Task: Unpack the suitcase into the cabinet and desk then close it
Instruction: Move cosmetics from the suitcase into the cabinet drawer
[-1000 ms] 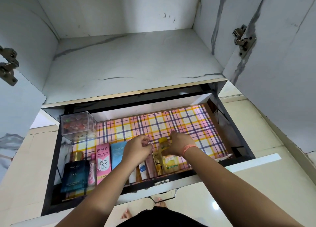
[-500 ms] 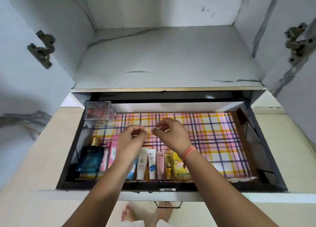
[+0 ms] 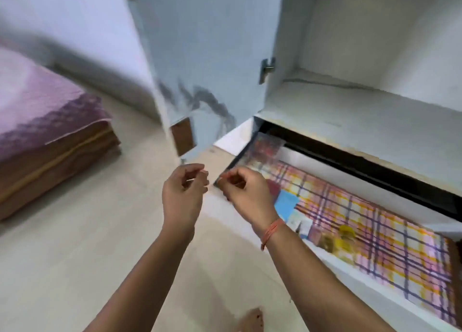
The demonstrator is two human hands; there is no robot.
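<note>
Left hand: The left hand (image 3: 185,194) is up in the air in the middle of the frame, over the pale tiled floor (image 3: 75,256). Its fingers are loosely bent and it has nothing in it.
Right hand: The right hand (image 3: 247,194), with an orange thread band (image 3: 271,231) on the wrist, is just beside the left one, over the left corner of the drawer. Its fingers are loosely bent too. I see nothing in it, but the picture is blurry.
Suitcase: The suitcase is not in the picture, so I cannot tell where it is.
Cabinet: The white cabinet with grey marble streaks (image 3: 350,111) fills the upper right. Its open door (image 3: 200,56) hangs in the upper middle.
Drawer: The pulled-out white drawer (image 3: 362,189) with a pink and yellow checked liner (image 3: 375,226) runs across the lower right. In it are a clear plastic box with red bits (image 3: 267,146) at the far left corner, a blue packet (image 3: 286,204), and a yellow bottle (image 3: 347,236) among small tubes near the front.
Bed: A bed with a purple cover (image 3: 37,106) is at the left.
Step now: I think both hands are free to fetch the next thing from the suitcase.
Doing it well: Look for the suitcase first. Carry only a few things at a time and hold them tight. Set them on the bare checked part at the right, not on top of the tubes. Watch the door edge close to the left hand. Push the drawer shut only when the unpacking is done.
</note>
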